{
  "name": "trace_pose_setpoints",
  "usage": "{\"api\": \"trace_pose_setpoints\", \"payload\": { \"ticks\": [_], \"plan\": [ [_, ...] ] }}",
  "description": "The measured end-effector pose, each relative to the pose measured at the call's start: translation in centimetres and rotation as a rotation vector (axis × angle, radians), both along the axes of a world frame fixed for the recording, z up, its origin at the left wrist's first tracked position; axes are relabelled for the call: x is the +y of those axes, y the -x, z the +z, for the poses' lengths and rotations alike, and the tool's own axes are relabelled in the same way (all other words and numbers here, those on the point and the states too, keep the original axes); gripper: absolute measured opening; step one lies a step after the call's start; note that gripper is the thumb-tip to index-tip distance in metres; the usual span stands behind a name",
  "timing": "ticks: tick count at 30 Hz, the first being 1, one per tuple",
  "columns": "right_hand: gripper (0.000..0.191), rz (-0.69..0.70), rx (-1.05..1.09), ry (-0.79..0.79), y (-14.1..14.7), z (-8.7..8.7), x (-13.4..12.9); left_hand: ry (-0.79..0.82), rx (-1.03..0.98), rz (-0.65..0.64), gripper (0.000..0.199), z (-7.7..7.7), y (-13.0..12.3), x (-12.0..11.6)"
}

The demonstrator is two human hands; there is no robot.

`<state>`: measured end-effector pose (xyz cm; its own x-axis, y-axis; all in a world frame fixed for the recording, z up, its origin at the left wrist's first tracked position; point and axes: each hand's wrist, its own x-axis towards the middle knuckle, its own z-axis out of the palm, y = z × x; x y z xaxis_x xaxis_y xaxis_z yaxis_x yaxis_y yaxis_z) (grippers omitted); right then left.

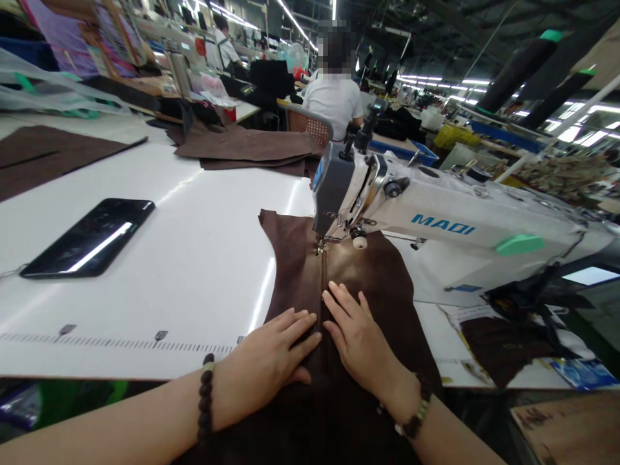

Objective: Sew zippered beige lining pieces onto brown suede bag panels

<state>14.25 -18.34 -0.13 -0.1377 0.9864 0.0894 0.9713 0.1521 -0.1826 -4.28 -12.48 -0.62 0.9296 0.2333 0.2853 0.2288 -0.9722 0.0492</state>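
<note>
A dark brown fabric piece (382, 278) lies under the head of a white sewing machine (445, 206), its lower part hanging over the table's front edge. Down its middle runs a straight seam or zipper line, which leads up to the presser foot (320, 248). My left hand (271, 352) rests flat on the cloth left of that line, fingers stretched out and thumb apart. On the other side, my right hand (358, 336) presses the cloth with spread fingers, its fingertips close to the line and just below the presser foot. Neither hand grips anything.
On the white table (208, 258) a black phone (90, 239) lies at left, above a printed ruler strip. Brown fabric pieces (252, 145) are stacked at the back, with another (62, 152) at far left. Ahead, a person in a white shirt (333, 100) sits facing away.
</note>
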Motion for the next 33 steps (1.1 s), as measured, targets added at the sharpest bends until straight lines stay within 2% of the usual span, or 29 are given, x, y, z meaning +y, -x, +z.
{"api": "trace_pose_setpoints", "payload": {
  "ticks": [7,15,33],
  "plan": [
    [0.043,0.018,-0.036,-0.005,-0.1,-0.3,0.0,0.01,0.027,0.033,0.047,-0.3,-0.3,-0.5],
    [0.042,0.036,-0.049,-0.027,-0.7,-0.4,0.0,0.01,0.081,0.073,0.044,0.2,-0.7,-1.2],
    [0.042,-0.022,-0.028,-0.044,-0.4,-0.1,1.6,0.027,0.038,0.055,0.042,-0.3,-0.8,0.8]
  ]
}}
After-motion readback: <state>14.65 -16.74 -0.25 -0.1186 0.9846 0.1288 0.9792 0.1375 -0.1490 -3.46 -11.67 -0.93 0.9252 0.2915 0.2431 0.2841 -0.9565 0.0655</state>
